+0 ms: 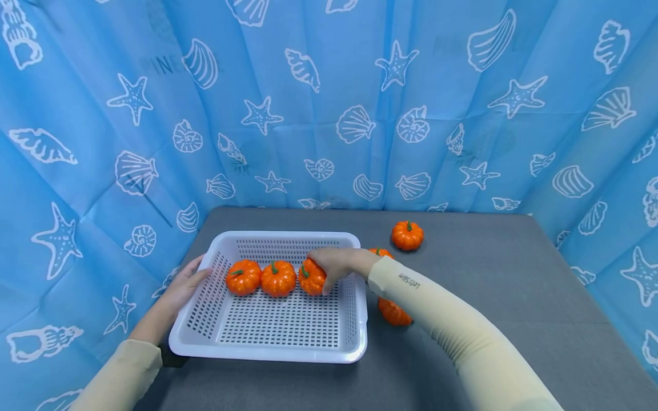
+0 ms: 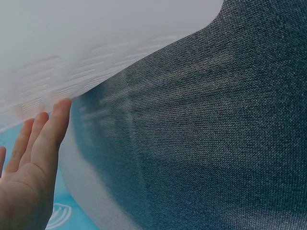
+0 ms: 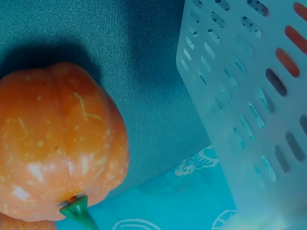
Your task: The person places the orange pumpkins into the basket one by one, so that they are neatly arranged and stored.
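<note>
A white slotted plastic basket (image 1: 280, 355) stands on the dark table. In it, two small orange pumpkins with green stems, the left pumpkin (image 1: 243, 278) and the middle pumpkin (image 1: 279, 279), sit side by side. My right hand (image 1: 331, 265) reaches over the basket's right rim and grips a third pumpkin (image 1: 311, 277) beside them, fingers behind it and thumb in front. My left hand (image 1: 186, 284) is at the basket's left side. In the left wrist view, the straight fingers (image 2: 56, 120) of that hand lie against the outer wall. The right wrist view does not show the right hand.
Right of the basket, a pumpkin (image 1: 394, 312) and another pumpkin (image 1: 381, 252) are partly hidden by the right arm. Farther back sits one more pumpkin (image 1: 408, 235). The grey table (image 1: 493, 268) ends at a blue curtain (image 1: 339, 154) with shell and starfish prints.
</note>
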Demonstrator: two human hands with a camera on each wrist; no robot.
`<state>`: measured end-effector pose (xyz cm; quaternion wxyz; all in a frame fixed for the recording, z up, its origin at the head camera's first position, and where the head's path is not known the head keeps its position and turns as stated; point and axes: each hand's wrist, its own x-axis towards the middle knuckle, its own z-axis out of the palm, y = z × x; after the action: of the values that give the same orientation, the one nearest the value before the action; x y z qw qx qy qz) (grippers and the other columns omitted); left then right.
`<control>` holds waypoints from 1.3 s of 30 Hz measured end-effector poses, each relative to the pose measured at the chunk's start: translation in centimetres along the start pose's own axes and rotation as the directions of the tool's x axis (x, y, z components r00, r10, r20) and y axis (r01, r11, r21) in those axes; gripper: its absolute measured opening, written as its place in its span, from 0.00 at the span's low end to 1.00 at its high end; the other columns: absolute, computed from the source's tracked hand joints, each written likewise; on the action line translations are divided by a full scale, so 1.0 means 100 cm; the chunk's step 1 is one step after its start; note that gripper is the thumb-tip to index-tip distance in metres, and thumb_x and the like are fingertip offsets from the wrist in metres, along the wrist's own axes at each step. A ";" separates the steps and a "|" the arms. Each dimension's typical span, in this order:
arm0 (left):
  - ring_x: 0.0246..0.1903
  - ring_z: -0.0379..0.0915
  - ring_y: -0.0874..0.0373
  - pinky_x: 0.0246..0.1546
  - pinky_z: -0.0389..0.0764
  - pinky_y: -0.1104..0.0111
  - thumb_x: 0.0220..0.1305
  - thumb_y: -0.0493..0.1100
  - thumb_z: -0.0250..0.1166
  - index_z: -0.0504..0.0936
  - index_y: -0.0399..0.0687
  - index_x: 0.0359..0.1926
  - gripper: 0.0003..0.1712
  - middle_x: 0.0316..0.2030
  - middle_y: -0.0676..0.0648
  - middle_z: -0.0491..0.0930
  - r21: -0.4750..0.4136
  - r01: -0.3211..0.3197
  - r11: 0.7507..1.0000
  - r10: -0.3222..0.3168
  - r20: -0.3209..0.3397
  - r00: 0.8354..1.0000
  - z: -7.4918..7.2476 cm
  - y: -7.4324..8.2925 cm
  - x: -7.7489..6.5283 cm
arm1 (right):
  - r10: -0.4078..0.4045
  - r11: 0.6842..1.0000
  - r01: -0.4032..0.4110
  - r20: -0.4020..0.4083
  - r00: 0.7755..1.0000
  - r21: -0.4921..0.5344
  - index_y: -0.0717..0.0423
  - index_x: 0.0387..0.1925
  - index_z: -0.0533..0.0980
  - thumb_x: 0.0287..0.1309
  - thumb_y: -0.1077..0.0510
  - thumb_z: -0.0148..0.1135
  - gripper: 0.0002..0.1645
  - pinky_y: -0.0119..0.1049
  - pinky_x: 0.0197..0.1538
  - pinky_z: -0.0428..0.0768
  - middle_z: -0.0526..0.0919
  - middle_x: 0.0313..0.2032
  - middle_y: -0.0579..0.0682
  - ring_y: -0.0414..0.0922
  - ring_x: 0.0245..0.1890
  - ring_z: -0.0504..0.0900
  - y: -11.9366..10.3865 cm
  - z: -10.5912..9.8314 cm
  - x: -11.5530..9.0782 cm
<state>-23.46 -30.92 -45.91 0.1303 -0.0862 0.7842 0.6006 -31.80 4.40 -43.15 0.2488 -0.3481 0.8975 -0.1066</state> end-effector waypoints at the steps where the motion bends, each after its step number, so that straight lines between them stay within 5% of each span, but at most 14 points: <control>1: 0.48 0.79 0.44 0.40 0.82 0.48 0.67 0.63 0.51 0.39 0.65 0.75 0.43 0.66 0.31 0.60 -0.001 -0.001 1.000 0.001 0.000 1.000 0.000 0.000 0.000 | 0.000 1.000 0.000 0.002 1.000 0.005 0.48 0.61 0.64 0.37 0.51 0.79 0.49 0.37 0.60 0.73 0.75 0.52 0.43 0.39 0.51 0.74 0.000 0.000 0.001; 17: 0.48 0.79 0.41 0.40 0.82 0.46 0.71 0.56 0.49 0.38 0.61 0.75 0.40 0.66 0.29 0.58 -0.023 0.022 0.999 -0.022 0.007 1.000 0.001 0.007 -0.004 | 0.015 1.000 -0.015 0.022 1.000 0.016 0.47 0.56 0.65 0.37 0.51 0.79 0.43 0.36 0.60 0.73 0.75 0.48 0.41 0.38 0.48 0.74 0.000 0.004 0.008; 39: 0.47 0.79 0.46 0.40 0.82 0.48 0.67 0.63 0.51 0.39 0.64 0.75 0.43 0.66 0.32 0.60 0.004 0.001 1.000 -0.001 -0.008 1.000 -0.001 -0.004 0.002 | 0.034 0.995 -0.039 0.055 0.998 0.095 0.44 0.55 0.65 0.36 0.51 0.80 0.44 0.37 0.59 0.74 0.75 0.48 0.40 0.38 0.47 0.74 0.002 0.004 0.009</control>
<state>-23.54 -31.11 -46.26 0.1275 -0.0887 0.7859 0.5986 -32.32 3.96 -43.88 0.2909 -0.3218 0.8907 -0.1358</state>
